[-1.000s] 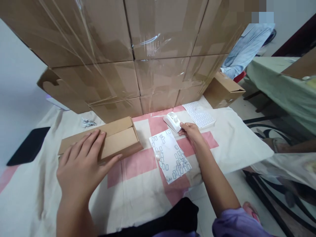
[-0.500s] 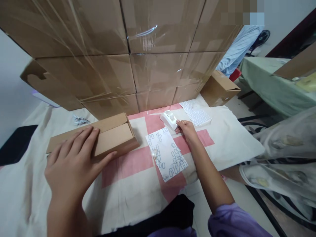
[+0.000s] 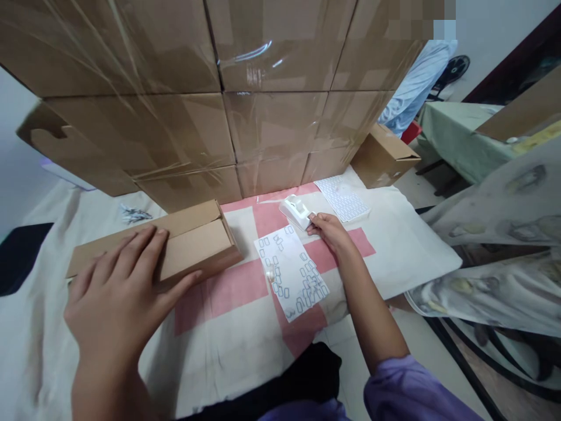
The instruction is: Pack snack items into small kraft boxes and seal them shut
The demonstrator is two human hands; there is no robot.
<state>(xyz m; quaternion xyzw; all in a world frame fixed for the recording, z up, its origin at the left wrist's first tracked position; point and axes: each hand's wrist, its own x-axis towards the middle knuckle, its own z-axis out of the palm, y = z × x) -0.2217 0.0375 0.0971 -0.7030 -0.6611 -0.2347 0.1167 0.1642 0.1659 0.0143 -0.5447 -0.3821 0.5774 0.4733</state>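
My left hand (image 3: 120, 280) lies over a long, closed cardboard box (image 3: 197, 237), its fingers across the lid and the thumb along the near side. To the right, my right hand (image 3: 328, 230) pinches the near end of a small white tape dispenser (image 3: 295, 210) resting on the cloth. The fingertips partly hide that end, and whether a strip of tape is between them cannot be made out. Between my hands is a white sheet (image 3: 289, 275) printed with small rectangular outlines. A small shiny clear piece (image 3: 270, 273) sits on its left edge.
Tape-wrapped cardboard boxes (image 3: 276, 123) form a wall behind the cloth-covered table (image 3: 228, 362). A patterned sheet (image 3: 344, 199) and another carton (image 3: 383, 155) are at the back right. A crumpled bundle (image 3: 134, 214) lies left. A person in patterned trousers (image 3: 495, 234) is close on the right.
The whole scene has shifted slightly left as the head view turned. Both hands keep their places on the box and the tape dispenser.
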